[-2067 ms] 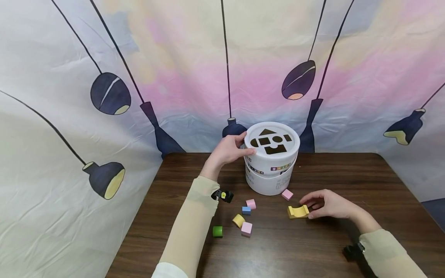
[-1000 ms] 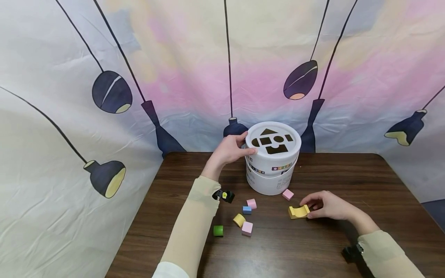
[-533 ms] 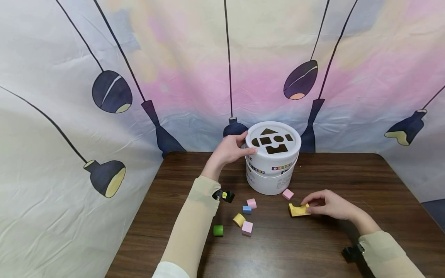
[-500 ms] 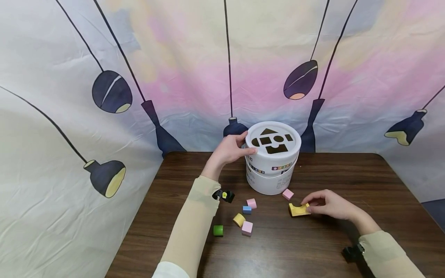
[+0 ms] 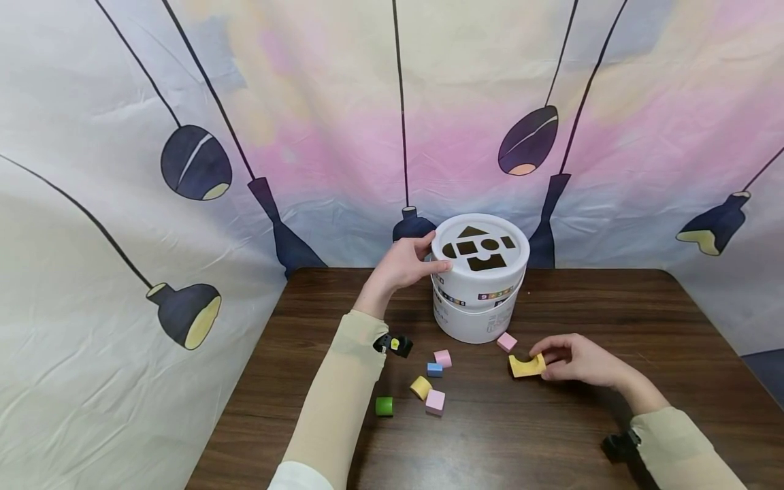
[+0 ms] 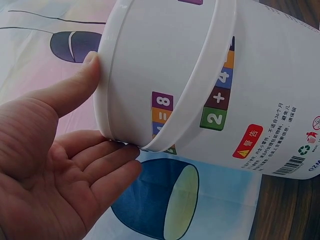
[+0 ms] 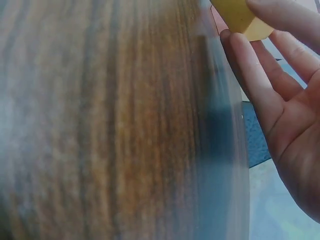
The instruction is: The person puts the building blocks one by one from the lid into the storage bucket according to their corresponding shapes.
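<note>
In the head view my right hand [image 5: 578, 361] pinches one end of a yellow arch block [image 5: 525, 367], its curved notch facing up, at or just above the table. Thumb and fingers grip the yellow block [image 7: 240, 19] in the right wrist view, where most of it is cut off. My left hand [image 5: 404, 262] rests against the left rim of a white bucket [image 5: 474, 323], whose lid [image 5: 502, 262] has cut-out shapes. Seen from the left wrist, the thumb and fairly straight fingers touch the rim [image 6: 107, 100] on either side.
On the brown table [image 5: 569, 449] lie several small blocks: a pink one [image 5: 506, 341] by the bucket, another pink [image 5: 443, 358], a blue [image 5: 435, 370], a yellow [image 5: 420, 388], a light pink [image 5: 435, 402] and a green [image 5: 384, 406]. A patterned cloth [image 5: 343, 102] hangs behind.
The yellow arch block has been tipped in my right hand, so its notched face now turns toward the camera. My left hand and the bucket stay in place.
</note>
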The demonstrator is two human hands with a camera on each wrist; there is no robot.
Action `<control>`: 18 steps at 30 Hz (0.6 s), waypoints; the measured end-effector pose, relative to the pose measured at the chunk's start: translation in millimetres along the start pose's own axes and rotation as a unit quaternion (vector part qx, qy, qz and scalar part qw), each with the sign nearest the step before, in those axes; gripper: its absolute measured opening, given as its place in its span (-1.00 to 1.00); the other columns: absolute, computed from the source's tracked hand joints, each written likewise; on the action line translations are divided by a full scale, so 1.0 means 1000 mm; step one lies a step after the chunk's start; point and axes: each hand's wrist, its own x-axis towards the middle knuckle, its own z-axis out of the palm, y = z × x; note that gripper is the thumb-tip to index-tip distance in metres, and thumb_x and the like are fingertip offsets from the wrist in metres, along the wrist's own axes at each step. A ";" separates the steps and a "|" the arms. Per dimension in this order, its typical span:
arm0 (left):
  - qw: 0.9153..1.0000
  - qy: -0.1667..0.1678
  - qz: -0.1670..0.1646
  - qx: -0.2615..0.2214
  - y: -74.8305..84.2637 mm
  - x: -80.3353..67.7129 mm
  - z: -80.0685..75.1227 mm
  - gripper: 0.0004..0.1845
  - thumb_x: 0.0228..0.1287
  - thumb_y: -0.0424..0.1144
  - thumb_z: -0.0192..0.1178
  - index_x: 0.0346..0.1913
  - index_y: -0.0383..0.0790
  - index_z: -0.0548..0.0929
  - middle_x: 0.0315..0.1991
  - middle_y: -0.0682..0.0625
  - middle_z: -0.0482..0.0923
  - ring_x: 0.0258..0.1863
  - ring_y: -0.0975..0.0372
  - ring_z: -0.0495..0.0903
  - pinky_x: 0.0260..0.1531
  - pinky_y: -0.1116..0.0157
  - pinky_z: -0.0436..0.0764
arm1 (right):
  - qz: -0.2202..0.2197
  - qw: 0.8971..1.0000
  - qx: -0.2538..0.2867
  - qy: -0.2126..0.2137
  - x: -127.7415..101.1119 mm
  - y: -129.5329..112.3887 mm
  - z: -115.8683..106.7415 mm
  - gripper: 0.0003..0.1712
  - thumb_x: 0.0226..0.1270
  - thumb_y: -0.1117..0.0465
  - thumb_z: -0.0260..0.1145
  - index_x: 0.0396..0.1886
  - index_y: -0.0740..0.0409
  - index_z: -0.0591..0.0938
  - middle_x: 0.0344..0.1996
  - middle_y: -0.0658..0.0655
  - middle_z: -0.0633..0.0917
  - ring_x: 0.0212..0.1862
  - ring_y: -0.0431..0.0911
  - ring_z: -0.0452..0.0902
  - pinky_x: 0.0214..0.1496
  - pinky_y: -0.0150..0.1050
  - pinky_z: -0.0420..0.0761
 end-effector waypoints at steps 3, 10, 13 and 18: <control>1.000 -0.001 0.000 0.006 0.001 0.000 -0.001 -0.03 0.37 -0.05 0.53 0.68 -0.22 0.23 0.58 -0.14 0.34 0.50 0.10 0.43 0.39 0.16 0.53 | 0.007 1.000 0.013 -0.002 0.000 0.002 0.000 -0.51 0.31 0.34 0.58 0.19 0.40 0.68 0.04 0.31 0.72 0.00 -0.16 0.72 -0.03 -0.27 0.77; 1.000 -0.002 -0.002 0.005 0.003 -0.001 -0.001 0.00 0.35 -0.03 0.54 0.68 -0.23 0.22 0.58 -0.15 0.33 0.50 0.10 0.44 0.39 0.15 0.53 | -0.001 1.000 -0.010 0.011 0.002 0.005 0.003 -0.51 0.26 0.34 0.61 0.16 0.35 0.69 0.05 0.29 0.70 -0.01 -0.16 0.70 -0.02 -0.27 0.77; 1.000 -0.003 -0.001 0.000 0.002 -0.001 -0.001 0.00 0.36 -0.04 0.54 0.68 -0.25 0.21 0.59 -0.15 0.33 0.51 0.09 0.43 0.39 0.15 0.52 | -0.003 1.000 -0.021 0.023 0.002 0.005 0.003 -0.53 0.28 0.32 0.61 0.14 0.34 0.69 0.02 0.25 0.72 -0.03 -0.16 0.71 -0.04 -0.27 0.78; 1.000 -0.003 0.002 -0.007 0.001 -0.002 -0.001 -0.02 0.37 -0.06 0.53 0.68 -0.24 0.21 0.59 -0.15 0.32 0.51 0.09 0.42 0.39 0.15 0.52 | -0.015 0.997 -0.051 0.055 0.000 0.004 0.001 -0.55 0.33 0.26 0.61 0.15 0.27 0.71 0.00 0.19 0.75 -0.05 -0.18 0.72 -0.08 -0.28 0.77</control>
